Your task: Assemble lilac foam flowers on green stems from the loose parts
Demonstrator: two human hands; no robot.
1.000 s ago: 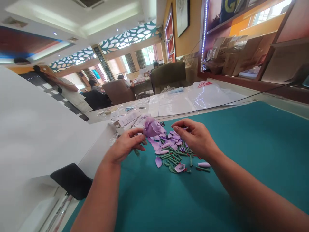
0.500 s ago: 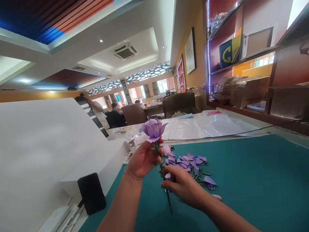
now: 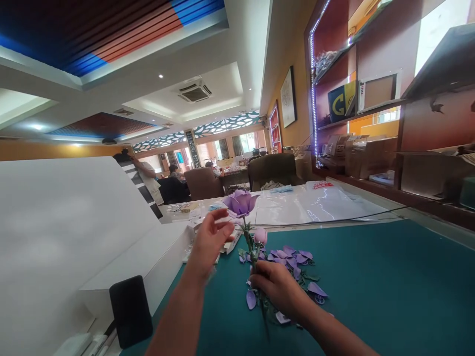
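A purple artificial flower (image 3: 242, 203) with a green leafy stem stands upright above the mat. My right hand (image 3: 276, 289) pinches its stem partway down, thumb and fingers closed around it. On the same stem, below the bloom, sits a pale pink bud (image 3: 261, 236). My left hand (image 3: 213, 242) is just left of the bloom, its fingers curved and apart, holding nothing. Behind and beside my right hand lie several loose purple petals (image 3: 289, 257) mixed with green leaf pieces. One single petal (image 3: 251, 299) lies nearer to me, left of the stem's lower part.
A green mat (image 3: 386, 282) covers the table. At left stand a large white panel (image 3: 74, 207) and a black phone-like slab (image 3: 130, 312), with pens near it. White sheeting (image 3: 289, 207) lies beyond the mat. Shelves (image 3: 371, 106) line the right wall; people and chairs are farther back.
My left hand has let go of the flower just below its bloom and moved left and slightly down. My right hand still holds the stem. The camera view has shifted slightly.
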